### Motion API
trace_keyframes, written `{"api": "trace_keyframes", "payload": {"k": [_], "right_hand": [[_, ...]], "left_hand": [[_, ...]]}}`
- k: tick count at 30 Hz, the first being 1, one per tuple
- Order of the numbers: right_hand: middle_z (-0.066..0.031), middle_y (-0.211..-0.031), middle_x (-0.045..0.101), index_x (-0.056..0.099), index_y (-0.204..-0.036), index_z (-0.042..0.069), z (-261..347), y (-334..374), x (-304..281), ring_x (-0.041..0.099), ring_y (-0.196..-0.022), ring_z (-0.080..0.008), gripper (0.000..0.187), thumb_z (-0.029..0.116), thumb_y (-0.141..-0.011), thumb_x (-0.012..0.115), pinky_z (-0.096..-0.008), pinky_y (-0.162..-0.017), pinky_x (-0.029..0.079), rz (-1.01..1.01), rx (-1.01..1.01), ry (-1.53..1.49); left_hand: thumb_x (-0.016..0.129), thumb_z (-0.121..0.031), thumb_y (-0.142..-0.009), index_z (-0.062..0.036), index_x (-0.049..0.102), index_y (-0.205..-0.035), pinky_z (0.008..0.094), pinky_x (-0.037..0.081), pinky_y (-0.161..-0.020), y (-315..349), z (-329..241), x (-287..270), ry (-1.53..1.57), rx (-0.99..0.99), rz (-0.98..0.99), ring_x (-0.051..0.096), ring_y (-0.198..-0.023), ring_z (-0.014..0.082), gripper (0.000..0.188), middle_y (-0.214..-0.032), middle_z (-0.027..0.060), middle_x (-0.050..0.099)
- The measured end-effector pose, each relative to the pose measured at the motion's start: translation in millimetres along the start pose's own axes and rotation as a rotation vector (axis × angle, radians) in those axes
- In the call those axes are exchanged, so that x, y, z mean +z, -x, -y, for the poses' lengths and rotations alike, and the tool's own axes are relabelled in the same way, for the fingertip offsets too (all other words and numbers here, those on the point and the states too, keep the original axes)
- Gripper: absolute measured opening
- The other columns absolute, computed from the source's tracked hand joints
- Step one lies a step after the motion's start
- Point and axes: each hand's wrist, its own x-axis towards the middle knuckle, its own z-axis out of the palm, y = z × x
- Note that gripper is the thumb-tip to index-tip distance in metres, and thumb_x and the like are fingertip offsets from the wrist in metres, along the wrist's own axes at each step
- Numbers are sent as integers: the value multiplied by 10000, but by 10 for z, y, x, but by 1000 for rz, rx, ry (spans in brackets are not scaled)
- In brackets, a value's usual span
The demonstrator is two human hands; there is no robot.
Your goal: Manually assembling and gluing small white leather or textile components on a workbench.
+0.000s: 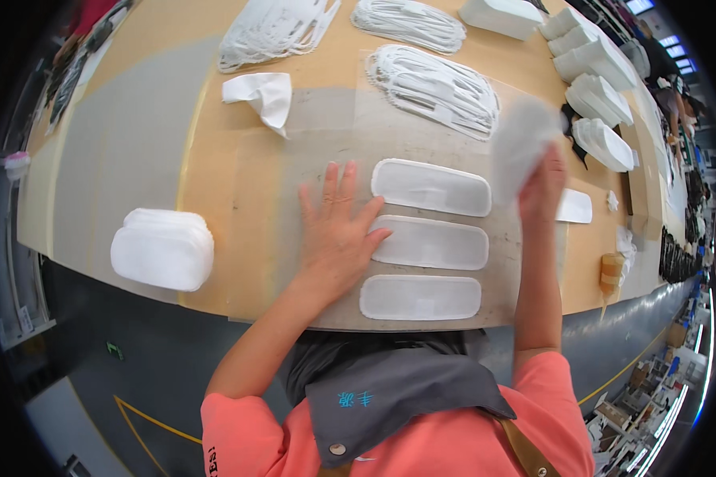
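In the head view, a tan and grey work table (135, 135) is shown with three white oblong panels laid crosswise in a column, set apart by narrow gaps: an upper panel (437, 189), a middle panel (433, 243) and a lower panel (422, 299), the last nearest the table's front edge.

The left hand (334, 238) is laid palm down just beside their left ends, with its fingers spread and nothing gripped. The lower left corner of the upper panel is met by its index fingertip, and the left end of the middle panel is overlapped by its thumb.

By the right hand (542, 183), a white piece (521, 143) is held at its lower right edge, above the table and to the right of the upper panel. The grip is closed on it, but both are blurred, and whether one layer or several are held cannot be told.

A stack of white pieces (163, 253) is placed at the left. Beyond the panels, a bundle of white cords (437, 89) and a folded white cloth (269, 97) are laid. A small white card (574, 207) is placed right of the right forearm.
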Motion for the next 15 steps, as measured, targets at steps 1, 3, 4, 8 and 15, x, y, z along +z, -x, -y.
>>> {"api": "trace_keyframes", "payload": {"k": [1,3,4,8,15], "right_hand": [[-59,-1273,665,548,-1390,59,302,-51,-9,672,-1138,-210,391,296,-1079,541,-394,-1002,565,-24,-39,-33],[-97,-1374,631,518,-1445,65,749,-107,-604,646,-1229,-263,453,353,-1101,456,-459,-1028,557,-171,-127,-34],[-102,-1363,637,524,-1437,58,934,-70,-676,650,-1222,-265,452,352,-1097,475,-460,-1035,553,-385,-151,44],[-63,-1211,684,599,-1305,28,1724,443,-1582,675,-1084,-212,283,194,-1084,536,-372,-946,565,-284,-287,351],[-29,-990,650,651,-1056,6,1758,1107,-1141,613,-876,-148,58,38,-1009,641,-259,-814,490,-135,-118,1441]], "left_hand": [[647,-392,-996,-176,570,-1470,717,74,-1201,28,14,-11,-8,-14,-3,87,-1593,412,527,-1714,186,181],[649,-398,-993,-173,512,-1519,717,74,-1201,16,-14,-60,-29,-2,6,107,-1594,397,588,-1717,177,185],[651,-401,-991,-171,483,-1544,716,74,-1202,-8,-16,-62,-45,-4,25,116,-1594,389,621,-1718,172,186],[624,-433,-1001,-120,401,-1587,689,84,-1219,-224,-153,78,-66,166,68,184,-1589,343,700,-1704,163,240],[566,-535,-1003,-57,367,-1593,615,106,-1256,-628,-487,378,-65,353,149,230,-1578,306,785,-1695,150,271]]}}
